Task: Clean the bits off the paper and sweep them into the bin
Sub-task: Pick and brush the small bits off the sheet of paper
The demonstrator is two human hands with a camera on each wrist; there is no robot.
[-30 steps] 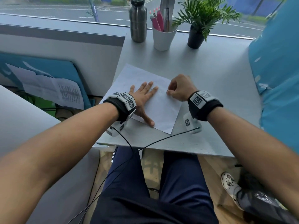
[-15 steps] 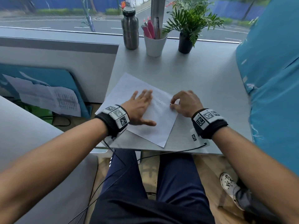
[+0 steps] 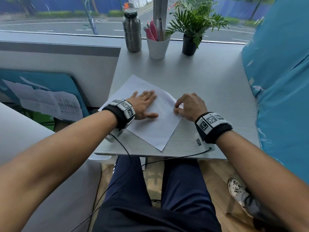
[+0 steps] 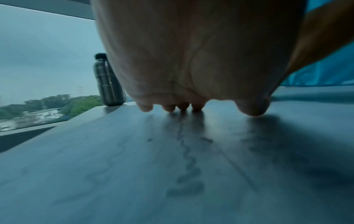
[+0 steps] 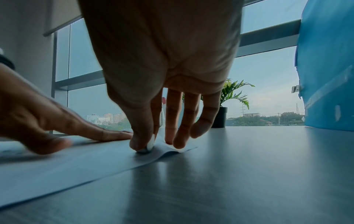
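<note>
A white sheet of paper [image 3: 155, 129] lies askew on the grey table [image 3: 209, 81]. My left hand [image 3: 143, 104] rests flat on its left half, fingers straight and spread. The left wrist view shows those fingertips [image 4: 169, 108] on the paper [image 4: 95, 174], which bears faint squiggly marks and a few dark specks [image 4: 149, 139]. My right hand [image 3: 177, 108] is at the sheet's right edge. In the right wrist view its thumb [image 5: 141, 142] and forefinger pinch that edge, which curls up slightly [image 5: 168, 149]. No bin is in view.
At the table's far edge by the window stand a steel bottle [image 3: 132, 30], a white cup of pens [image 3: 158, 46] and a potted plant [image 3: 190, 44]. A blue padded panel [image 3: 275, 81] borders the table's right side. The front edge [image 3: 150, 154] is just behind my wrists.
My right hand has moved from the sheet's middle to its right edge and now pinches it, raising it a little. The left hand stays flat on the paper.
</note>
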